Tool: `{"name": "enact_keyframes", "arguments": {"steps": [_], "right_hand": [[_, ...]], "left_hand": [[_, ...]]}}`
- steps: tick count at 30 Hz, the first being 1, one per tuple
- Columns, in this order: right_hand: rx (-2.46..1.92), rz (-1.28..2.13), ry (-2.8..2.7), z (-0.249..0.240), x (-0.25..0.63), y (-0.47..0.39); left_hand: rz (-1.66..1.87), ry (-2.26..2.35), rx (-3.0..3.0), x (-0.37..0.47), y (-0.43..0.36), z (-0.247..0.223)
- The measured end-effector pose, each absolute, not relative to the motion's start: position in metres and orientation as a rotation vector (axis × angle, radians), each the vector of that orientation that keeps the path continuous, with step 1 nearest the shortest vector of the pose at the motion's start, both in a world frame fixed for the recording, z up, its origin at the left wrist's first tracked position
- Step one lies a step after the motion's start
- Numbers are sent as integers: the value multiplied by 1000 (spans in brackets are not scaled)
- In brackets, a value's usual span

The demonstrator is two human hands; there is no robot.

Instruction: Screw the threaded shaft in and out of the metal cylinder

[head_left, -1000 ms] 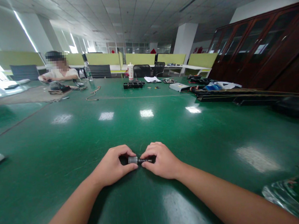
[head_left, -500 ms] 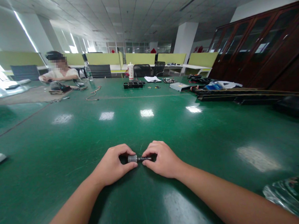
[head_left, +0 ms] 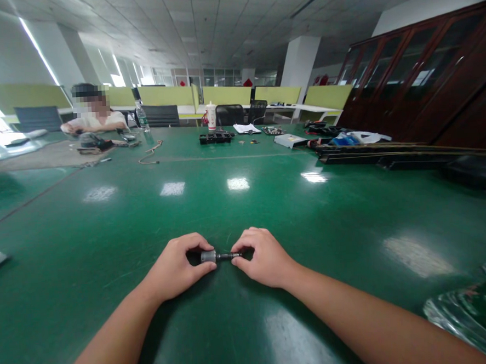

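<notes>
The left hand point(head_left: 175, 268) pinches the grey cylinder point(head_left: 208, 256) between thumb and fingers, low over the table point(head_left: 203, 212); whether the cylinder touches it is unclear. Right of the cylinder, the right hand point(head_left: 267, 258) pinches the outer part of the dark rod point(head_left: 224, 256). Keeping the rod in line with the cylinder should avoid skewing.

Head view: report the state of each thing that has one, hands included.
Left hand, pinching the metal cylinder
Right hand, pinching the dark shaft at its end
Metal cylinder, on its side
Dark shaft, level, in line with the cylinder
Clear far bottle, upright
White bottle, upright
Near bottle, cut off by the frame; cap not seen
Cord, loose and bent
Cabinet doors, shut
</notes>
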State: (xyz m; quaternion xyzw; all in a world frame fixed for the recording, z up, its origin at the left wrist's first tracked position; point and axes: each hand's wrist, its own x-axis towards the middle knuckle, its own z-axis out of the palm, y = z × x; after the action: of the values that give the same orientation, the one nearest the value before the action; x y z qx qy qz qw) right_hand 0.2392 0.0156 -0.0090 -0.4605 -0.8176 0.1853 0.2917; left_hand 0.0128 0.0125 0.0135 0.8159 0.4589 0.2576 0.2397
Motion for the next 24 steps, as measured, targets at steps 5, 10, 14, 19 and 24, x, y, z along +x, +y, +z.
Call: {"name": "enact_keyframes", "arguments": {"steps": [5,10,14,19,24], "right_hand": [[-1332,447,-2143,-8,244,20],[-1373,460,-2086,-9,249,25],[-1327,470,-2111,-9,248,24],[-1319,462,-2138,-11,246,23],[-1204,547,-2161,-9,241,21]], "left_hand": [[705,1292,2232,9,13,12],[724,1316,2230,8,15,12],[720,1314,2232,10,15,13],[717,1310,2221,9,15,13],[734,1270,2192,13,14,11]]}}
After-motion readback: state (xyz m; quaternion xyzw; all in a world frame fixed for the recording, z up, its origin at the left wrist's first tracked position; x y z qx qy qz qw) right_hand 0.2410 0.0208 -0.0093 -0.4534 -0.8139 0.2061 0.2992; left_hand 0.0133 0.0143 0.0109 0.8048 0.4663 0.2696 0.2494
